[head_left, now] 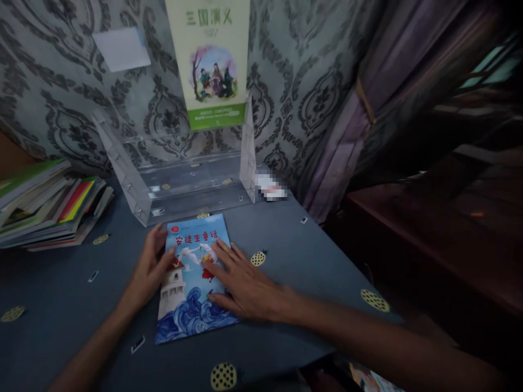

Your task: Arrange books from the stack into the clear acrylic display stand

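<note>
A blue picture book (192, 283) with red Chinese characters and painted waves lies flat on the blue tablecloth (302, 261). My right hand (245, 286) rests on its right side, fingers spread over the cover. At the book's left edge is my left hand (151, 267), its thumb over the cover and its other fingers apart beside the upper left edge. Just behind the book stands a clear plastic rack (196, 182) with stepped shelves. A green book (214, 65) is upright above and behind the rack.
Stacked books (61, 207) lie at the far left. A pixelated white item (270, 187) sits right of the rack. A white card (122, 49) is on the patterned wall. A purple curtain (347, 125) hangs beyond the table's right edge.
</note>
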`<state>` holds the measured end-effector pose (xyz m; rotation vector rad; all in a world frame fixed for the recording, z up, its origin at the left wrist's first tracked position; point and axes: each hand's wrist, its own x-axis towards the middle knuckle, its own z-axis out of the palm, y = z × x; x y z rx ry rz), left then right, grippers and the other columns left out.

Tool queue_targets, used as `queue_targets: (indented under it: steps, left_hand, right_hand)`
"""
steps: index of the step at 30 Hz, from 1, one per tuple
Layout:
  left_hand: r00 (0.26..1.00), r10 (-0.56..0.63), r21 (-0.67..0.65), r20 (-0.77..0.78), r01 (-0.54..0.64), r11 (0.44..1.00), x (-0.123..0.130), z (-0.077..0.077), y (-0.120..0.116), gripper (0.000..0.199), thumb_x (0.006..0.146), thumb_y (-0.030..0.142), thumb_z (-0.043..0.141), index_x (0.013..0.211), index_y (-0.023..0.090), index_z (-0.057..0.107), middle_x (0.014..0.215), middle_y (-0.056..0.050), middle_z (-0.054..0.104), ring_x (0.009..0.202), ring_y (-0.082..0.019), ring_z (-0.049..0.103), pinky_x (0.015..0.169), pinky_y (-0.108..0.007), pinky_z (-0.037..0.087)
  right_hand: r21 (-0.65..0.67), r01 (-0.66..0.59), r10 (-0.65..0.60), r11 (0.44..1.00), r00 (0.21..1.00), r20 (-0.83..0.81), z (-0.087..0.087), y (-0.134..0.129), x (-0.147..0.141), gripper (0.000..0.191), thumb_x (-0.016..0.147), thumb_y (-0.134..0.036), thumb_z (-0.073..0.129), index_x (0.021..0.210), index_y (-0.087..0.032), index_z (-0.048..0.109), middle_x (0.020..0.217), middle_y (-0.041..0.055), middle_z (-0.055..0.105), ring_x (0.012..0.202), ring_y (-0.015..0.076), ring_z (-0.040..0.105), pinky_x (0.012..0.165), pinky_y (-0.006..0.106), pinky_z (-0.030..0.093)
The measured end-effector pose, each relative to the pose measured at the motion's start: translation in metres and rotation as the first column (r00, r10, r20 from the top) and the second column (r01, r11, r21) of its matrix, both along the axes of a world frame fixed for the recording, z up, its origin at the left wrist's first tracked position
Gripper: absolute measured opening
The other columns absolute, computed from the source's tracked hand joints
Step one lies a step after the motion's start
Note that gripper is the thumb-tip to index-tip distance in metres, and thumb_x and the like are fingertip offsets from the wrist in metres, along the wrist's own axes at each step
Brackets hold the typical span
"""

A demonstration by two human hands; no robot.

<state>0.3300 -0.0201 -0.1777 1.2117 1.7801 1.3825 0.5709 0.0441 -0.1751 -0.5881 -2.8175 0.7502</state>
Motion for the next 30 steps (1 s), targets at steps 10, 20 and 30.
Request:
queue_targets:
  steps: [10,20,30]
  left_hand:
    - [0.688,0.288,-0.313,0.666,-0.093,0.945,0.03,0.033,0.006,0.017,0.089,0.006,0.053,0.101,0.01,0.066,0.078,-0.01,0.075,0.058,-0.02,0.073,0.059,-0.032,0.064]
    - [0.594,0.262,-0.18,0.761,-0.194,0.964,0.037,0.039,0.008,0.014,0.089,0.007,0.055,0.088,0.014,0.067,0.074,-0.005,0.076,0.059,-0.02,0.074,0.06,-0.032,0.065]
    - [0.83,0.234,0.153,0.507,-0.353,0.923,0.039,0.053,0.025,0.027,0.092,0.044,0.062,0.107,0.023,0.068,0.09,0.002,0.076,0.083,-0.018,0.073,0.075,-0.027,0.06]
  right_hand:
    - [-0.087,0.115,-0.119,0.99,0.992,-0.037,0.003,0.0,0.001,0.066,0.099,-0.042,0.057,0.153,-0.008,0.038,0.167,0.0263,0.016,0.158,0.0341,0.005,0.126,0.056,0.021]
    - [-0.586,0.196,-0.457,0.786,0.823,-0.338,-0.019,0.026,-0.001,0.085,0.096,-0.056,0.053,0.16,-0.012,0.02,0.158,0.024,0.04,0.145,0.0328,0.043,0.118,0.057,0.037]
    - [-0.611,-0.194,-0.334,0.767,0.693,-0.639,0.02,0.049,-0.002,0.054,0.092,-0.062,0.059,0.124,-0.018,0.06,0.114,0.0084,0.07,0.1,0.0203,0.067,0.088,0.034,0.054]
